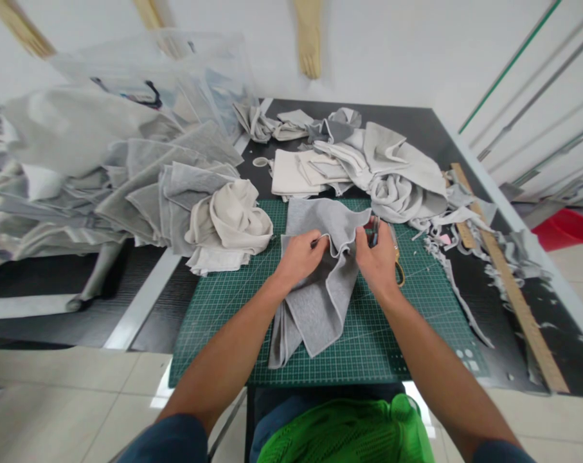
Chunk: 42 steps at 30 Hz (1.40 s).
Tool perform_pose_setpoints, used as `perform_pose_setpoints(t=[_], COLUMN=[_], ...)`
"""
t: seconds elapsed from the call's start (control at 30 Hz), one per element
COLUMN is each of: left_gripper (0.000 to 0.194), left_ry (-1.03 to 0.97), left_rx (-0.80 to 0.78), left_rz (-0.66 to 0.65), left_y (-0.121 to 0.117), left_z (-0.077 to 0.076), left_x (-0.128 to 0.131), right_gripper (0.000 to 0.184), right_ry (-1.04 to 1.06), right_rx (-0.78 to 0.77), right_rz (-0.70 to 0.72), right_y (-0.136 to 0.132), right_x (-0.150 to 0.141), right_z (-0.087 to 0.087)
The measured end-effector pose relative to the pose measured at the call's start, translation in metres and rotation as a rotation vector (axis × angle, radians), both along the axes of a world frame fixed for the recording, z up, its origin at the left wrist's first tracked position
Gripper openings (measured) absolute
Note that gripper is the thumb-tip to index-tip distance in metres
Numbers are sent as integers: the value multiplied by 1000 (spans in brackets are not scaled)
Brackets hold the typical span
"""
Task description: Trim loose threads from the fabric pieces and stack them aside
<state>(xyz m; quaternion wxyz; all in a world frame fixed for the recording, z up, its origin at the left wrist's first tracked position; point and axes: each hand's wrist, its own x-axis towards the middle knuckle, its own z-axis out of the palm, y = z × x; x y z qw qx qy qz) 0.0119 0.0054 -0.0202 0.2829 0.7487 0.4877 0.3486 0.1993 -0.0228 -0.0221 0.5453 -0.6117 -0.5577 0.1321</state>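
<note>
A grey fabric piece (315, 308) with stitched edges lies in loose folds over a green cutting mat (224, 321). My left hand (301, 257) is closed on an upper fold of it, with a small dark tip (314, 244) showing at the fingers. Just right of the fabric, my right hand (375, 257) is closed round a small dark tool (374, 230) whose kind I cannot make out. Its fingertips also touch the fabric's raised edge. Beside that hand, partly hidden, are scissors with a yellow handle (399, 269).
Grey and cream cloths (175, 186) are heaped on the left, before a clear plastic box (199, 83). More folded pieces (294, 172) lie behind the mat. A wooden ruler (513, 289) and scraps (457, 289) lie right; a red bin (565, 229) stands beyond the table.
</note>
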Motion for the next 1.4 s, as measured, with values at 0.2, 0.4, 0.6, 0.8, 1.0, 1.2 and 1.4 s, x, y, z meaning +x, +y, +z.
perform_pose_setpoints(t=[0.2,0.4,0.6,0.8,1.0,1.2,1.4], left_gripper=[48,41,4,20,38,68,79], left_ry=[-45,-129,-11,291,-214,-240,-380], left_rx=[-11,-58,0,-5,-42,30,2], left_rz=[44,-53,-25,193,121,-63,-96], left_y=[-7,-5,0,16,15,-12,-21], left_z=[7,4,5,-10,-2,8,7], left_x=[-1,-2,-10,-27,-24,0,10], right_gripper=[28,55,15,16,26,36,29], right_ry=[-120,-195,-138,-86,-276,-212,-160], right_rx=[101,-127,-184,-189,-1,120,-40], right_rz=[258,441,217,47,90,218,405], right_y=[-17,-13,-4,3,1,-14,-15], right_x=[-10,-15,1,14,7,-4,-8], right_z=[18,12,4,-1,5,19,18])
